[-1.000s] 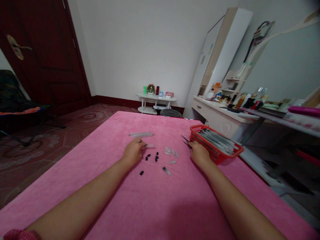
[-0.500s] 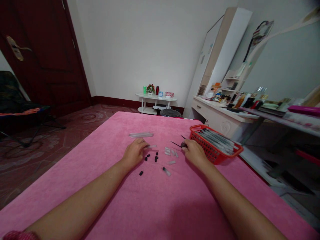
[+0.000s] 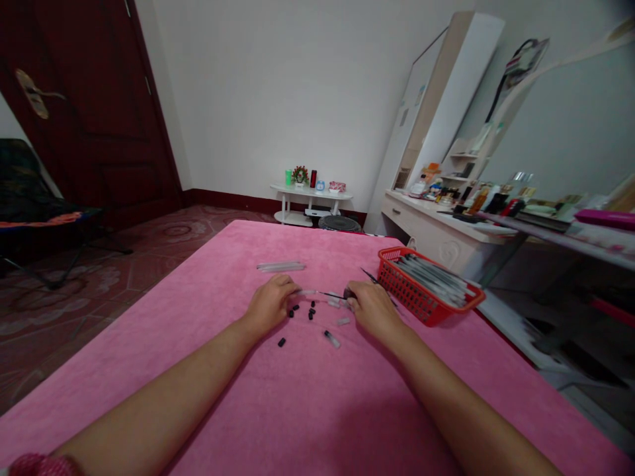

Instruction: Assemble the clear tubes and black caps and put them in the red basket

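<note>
My left hand (image 3: 270, 305) rests on the pink cloth with its fingers pinched on a slim translucent tube (image 3: 308, 291), which points right. In my right hand (image 3: 376, 309) is a thin dark rod (image 3: 330, 295) with a thicker dark part at the fingertips. The rod's tip points left and lies at the tube's free end; whether it is inside, I cannot tell. Several small black plugs (image 3: 311, 311) lie between my hands. Short clear caps (image 3: 343, 321) are close to my right fingers, some partly hidden. Nearer me lie a clear cap with a black end (image 3: 332, 340) and a single black piece (image 3: 282, 342).
A red plastic basket (image 3: 407, 288) full of grey pen-like sticks stands right of my right hand. Another dark thin stick (image 3: 368, 274) lies beside it. Several long translucent tubes (image 3: 281, 266) lie beyond my left hand. The pink cloth (image 3: 278, 403) covers the table.
My right hand has moved left with the dark rod, bringing its tip to the tube's end. My left hand has stayed nearly in place. The dark stick by the basket now shows more.
</note>
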